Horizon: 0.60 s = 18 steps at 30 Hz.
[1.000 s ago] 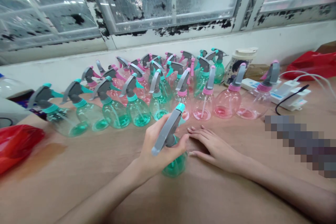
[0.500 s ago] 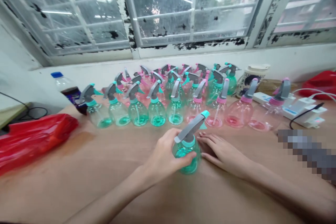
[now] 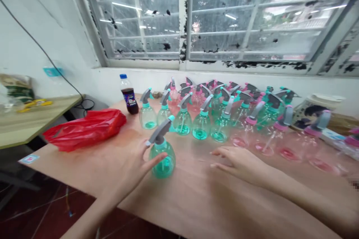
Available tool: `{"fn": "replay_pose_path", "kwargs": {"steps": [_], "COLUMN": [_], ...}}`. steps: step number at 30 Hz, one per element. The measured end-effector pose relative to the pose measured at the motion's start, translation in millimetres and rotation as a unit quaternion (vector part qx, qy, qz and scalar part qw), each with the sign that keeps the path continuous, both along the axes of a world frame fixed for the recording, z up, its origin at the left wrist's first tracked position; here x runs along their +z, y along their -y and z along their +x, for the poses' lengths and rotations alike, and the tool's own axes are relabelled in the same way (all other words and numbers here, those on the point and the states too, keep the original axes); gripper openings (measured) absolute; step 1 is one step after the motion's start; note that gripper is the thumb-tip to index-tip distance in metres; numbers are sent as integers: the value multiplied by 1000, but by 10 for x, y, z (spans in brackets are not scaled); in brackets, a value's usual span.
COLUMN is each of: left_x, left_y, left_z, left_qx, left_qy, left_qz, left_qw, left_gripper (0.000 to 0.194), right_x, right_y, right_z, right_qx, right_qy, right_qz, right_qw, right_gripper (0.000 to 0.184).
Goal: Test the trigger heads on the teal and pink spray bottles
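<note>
1. Slanting beneath the left forearm [image 3: 103, 201]: near edge of the wooden tabletop [image 3: 193, 194], with dark red floor [image 3: 56, 201] below; both edge and floor new to view since half a second ago.
2. With the left hand [image 3: 138, 167], gripping a green spray bottle [image 3: 167, 168] by its belly, thumb across the front, other fingers mostly hidden. Roughly upright; hard to tell whether touching the wood. Now in front of the left part of the front row, rather than near its teal-pink meeting point as before.
3. Over the tabletop, the right hand [image 3: 238, 160], half open, fingers loosely curved, nothing in grasp. Well apart from the green spray bottle now, in place of near contact earlier; a broad stretch of wood between.
4. Left of the bottle, red plastic bag [image 3: 86, 130], limiting room toward the left edge and its corner sticker [image 3: 29, 158].
5. Just behind, teal-collared bottles [image 3: 183, 124], overlapped at one point by the held sprayer head; farther right, pink-collared bottles [image 3: 290, 149], close to the right forearm [image 3: 297, 190].
6. At the row's left end, dark soda bottle [image 3: 129, 99], now fully visible.
7. Farthest, barred window [image 3: 224, 18].
</note>
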<state>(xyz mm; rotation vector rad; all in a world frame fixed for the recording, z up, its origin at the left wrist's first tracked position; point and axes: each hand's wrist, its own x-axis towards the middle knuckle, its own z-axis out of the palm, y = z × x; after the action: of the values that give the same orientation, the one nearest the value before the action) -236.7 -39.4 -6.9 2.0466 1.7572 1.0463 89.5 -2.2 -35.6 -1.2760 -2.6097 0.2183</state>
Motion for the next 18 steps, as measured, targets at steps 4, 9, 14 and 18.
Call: {"fn": "replay_pose_path", "kwargs": {"steps": [4,9,14,18], "left_x": [32,74,104,127], "left_y": [-127,-459,-764,-947], "left_z": [-600,-1073,-1237,-1310], "left_qx": [83,123,106,111], "left_qy": [20,7,11,-4], "left_qz": [0,-6,-1,-4], "left_qw": [996,992,994,994], "left_gripper": [51,58,59,51], "right_x": [243,490,535,510], "right_y": [-271,-625,-943,-1126], "right_z": [-595,-1430,-2059,-2369], "right_qx": [34,43,15,4], "right_qy": [-67,-181,-227,-242], "right_qz": [-13,-22,-5,2], "right_qw": [997,982,974,970], "right_gripper": [31,29,39,48]}}
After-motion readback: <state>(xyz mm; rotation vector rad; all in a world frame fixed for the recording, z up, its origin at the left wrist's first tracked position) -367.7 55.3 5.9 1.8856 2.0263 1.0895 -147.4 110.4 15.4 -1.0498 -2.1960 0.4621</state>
